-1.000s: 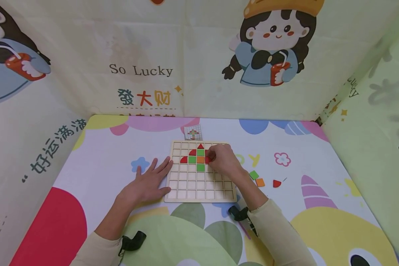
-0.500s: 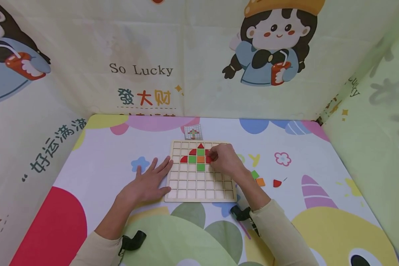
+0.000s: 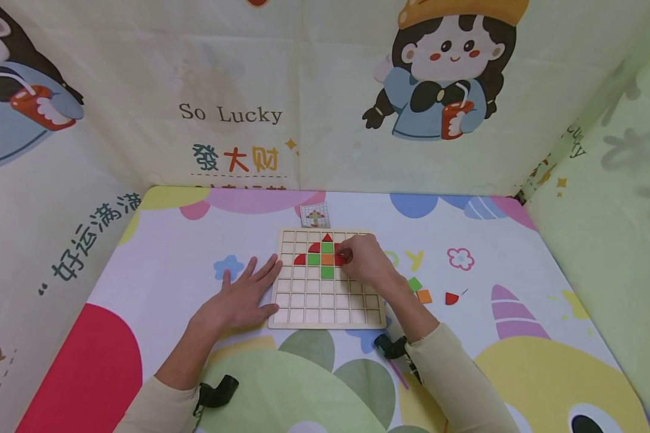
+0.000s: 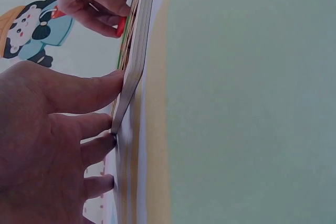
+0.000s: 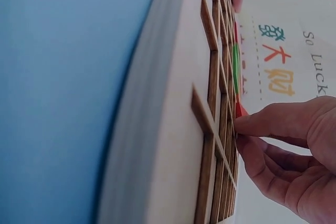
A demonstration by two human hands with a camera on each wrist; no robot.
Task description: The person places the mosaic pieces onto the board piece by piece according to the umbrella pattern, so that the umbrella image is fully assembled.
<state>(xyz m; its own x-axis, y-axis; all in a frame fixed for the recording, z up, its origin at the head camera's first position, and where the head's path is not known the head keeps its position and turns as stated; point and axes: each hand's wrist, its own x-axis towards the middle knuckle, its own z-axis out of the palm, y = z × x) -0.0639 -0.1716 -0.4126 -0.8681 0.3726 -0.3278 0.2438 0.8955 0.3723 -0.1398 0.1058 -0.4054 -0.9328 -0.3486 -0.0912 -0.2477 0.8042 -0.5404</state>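
A wooden grid board (image 3: pixel 303 300) lies on the table with red, green and orange tiles in its upper cells. My left hand (image 3: pixel 244 296) rests at the board's left side, fingers spread, the thumb and fingertips touching its edge. Over the right part of the pattern, my right hand (image 3: pixel 365 260) pinches a red tile (image 4: pixel 121 26) between thumb and forefinger, low against the grid. That tile is partly covered by the fingers in the right wrist view. An orange square (image 3: pixel 327 260) and a green square (image 3: pixel 327 273) sit in cells left of this hand.
A small pattern card (image 3: pixel 315 215) lies just behind the board. To the right are a loose green tile (image 3: pixel 414 284), an orange tile (image 3: pixel 424 296) and a red tile (image 3: pixel 451 299). A printed cloth wall (image 3: pixel 325 162) rises behind the table.
The right hand shifts only very slightly over the same cells, still pinching the red tile. My left hand and the board keep their places.
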